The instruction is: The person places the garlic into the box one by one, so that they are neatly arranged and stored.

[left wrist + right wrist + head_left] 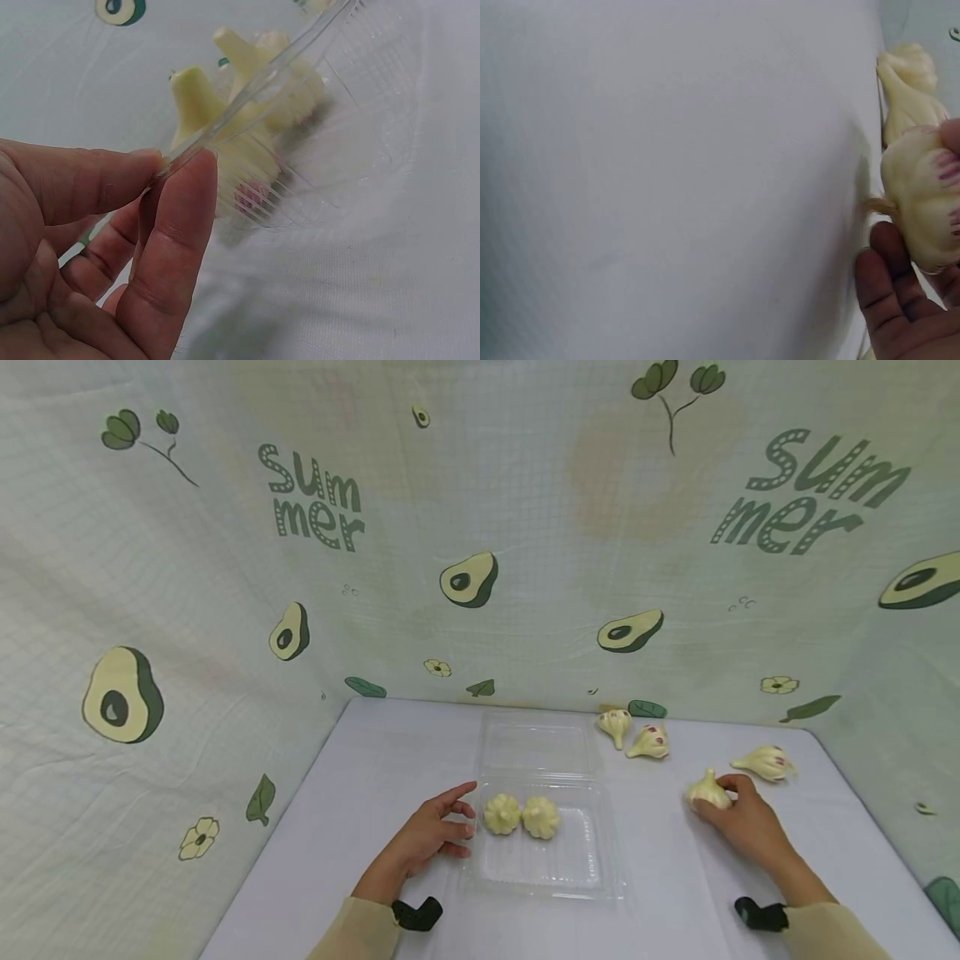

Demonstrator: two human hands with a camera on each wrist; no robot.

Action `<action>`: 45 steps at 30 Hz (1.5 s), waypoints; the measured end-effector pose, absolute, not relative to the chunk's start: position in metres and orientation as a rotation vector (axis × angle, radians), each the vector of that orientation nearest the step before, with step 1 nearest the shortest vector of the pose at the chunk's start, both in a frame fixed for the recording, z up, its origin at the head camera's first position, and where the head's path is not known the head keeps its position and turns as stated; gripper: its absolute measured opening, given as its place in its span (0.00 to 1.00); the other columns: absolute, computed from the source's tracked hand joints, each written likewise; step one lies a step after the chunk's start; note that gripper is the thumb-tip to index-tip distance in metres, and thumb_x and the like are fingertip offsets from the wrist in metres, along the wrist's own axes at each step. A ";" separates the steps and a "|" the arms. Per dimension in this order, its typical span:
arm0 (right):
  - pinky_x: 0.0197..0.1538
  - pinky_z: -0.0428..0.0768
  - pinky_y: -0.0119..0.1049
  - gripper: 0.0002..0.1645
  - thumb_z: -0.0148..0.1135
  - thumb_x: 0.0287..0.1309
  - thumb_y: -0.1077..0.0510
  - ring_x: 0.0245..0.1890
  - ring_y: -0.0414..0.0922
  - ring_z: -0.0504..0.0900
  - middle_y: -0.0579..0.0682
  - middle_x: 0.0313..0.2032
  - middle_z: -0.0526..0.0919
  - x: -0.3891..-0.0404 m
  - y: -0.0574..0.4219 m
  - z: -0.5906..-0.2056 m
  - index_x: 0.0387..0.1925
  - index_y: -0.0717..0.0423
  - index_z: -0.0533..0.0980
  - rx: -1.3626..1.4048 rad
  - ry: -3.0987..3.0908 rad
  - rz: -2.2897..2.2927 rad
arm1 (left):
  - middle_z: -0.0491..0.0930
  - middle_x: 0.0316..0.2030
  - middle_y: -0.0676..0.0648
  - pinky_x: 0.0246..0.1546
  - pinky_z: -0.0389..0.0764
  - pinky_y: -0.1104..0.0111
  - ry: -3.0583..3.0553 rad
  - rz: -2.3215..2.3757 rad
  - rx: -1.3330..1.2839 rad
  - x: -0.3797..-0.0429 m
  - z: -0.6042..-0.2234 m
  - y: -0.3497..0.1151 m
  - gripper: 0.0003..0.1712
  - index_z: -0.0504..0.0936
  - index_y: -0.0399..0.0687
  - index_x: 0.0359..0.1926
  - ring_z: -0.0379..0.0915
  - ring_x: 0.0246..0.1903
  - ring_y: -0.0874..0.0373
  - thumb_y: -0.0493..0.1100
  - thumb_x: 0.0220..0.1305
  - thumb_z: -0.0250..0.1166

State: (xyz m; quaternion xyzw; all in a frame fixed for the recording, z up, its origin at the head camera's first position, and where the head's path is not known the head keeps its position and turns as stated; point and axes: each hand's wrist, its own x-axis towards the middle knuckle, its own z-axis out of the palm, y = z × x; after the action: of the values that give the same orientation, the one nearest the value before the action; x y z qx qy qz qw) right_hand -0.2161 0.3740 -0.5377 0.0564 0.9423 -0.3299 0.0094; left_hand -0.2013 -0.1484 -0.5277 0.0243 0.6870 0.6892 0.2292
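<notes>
One garlic (706,790) is grasped by its body in the fingers of the right hand (753,827), probably for firmness. The box (540,890) is pinched at its rim by those of the left hand (435,835), presumably for steadiness; beside them, two bulbs (502,814) are contained. Beyond the right fingers, another bulb (767,763) is carried by the tabletop (675,885).

Held garlic bulb (922,199) cropped by right wrist view's edge, left sleeve (356,931) cropped below in head view
</notes>
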 end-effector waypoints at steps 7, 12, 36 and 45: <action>0.44 0.77 0.50 0.42 0.63 0.74 0.41 0.50 0.62 0.76 0.73 0.64 0.71 -0.214 0.366 -0.548 0.75 0.63 0.65 0.024 3.064 -1.038 | 0.73 0.52 0.42 0.32 0.88 0.67 1.884 1.899 0.068 -0.201 -0.528 -0.148 0.45 0.64 0.50 0.81 0.77 0.39 0.56 0.28 0.66 0.68; 0.47 0.77 0.60 0.41 0.67 0.71 0.41 0.53 0.67 0.77 0.74 0.60 0.72 -0.212 0.365 -0.551 0.69 0.65 0.67 0.084 3.083 -0.988 | 0.73 0.51 0.42 0.32 0.88 0.67 1.879 1.901 0.070 -0.201 -0.528 -0.148 0.45 0.64 0.50 0.81 0.77 0.39 0.56 0.28 0.66 0.68; 0.37 0.71 0.39 0.42 0.65 0.73 0.42 0.40 0.51 0.75 0.72 0.56 0.72 -0.206 0.361 -0.549 0.75 0.63 0.67 -0.020 3.070 -0.930 | 0.73 0.52 0.41 0.32 0.88 0.67 1.883 1.897 0.070 -0.202 -0.527 -0.148 0.45 0.64 0.49 0.81 0.76 0.38 0.55 0.28 0.66 0.68; 0.40 0.76 0.45 0.46 0.70 0.68 0.41 0.47 0.58 0.78 0.73 0.58 0.74 -0.208 0.357 -0.548 0.69 0.72 0.65 0.065 3.058 -0.977 | 0.73 0.52 0.40 0.32 0.88 0.67 1.884 1.898 0.066 -0.201 -0.526 -0.148 0.45 0.64 0.49 0.81 0.76 0.38 0.55 0.28 0.66 0.68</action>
State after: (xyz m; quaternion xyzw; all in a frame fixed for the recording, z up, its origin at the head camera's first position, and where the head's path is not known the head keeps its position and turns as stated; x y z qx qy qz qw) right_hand -0.2082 0.3572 -0.5484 0.0202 0.9518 -0.3041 -0.0344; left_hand -0.2007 -0.1479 -0.5260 0.0240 0.6854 0.6901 0.2311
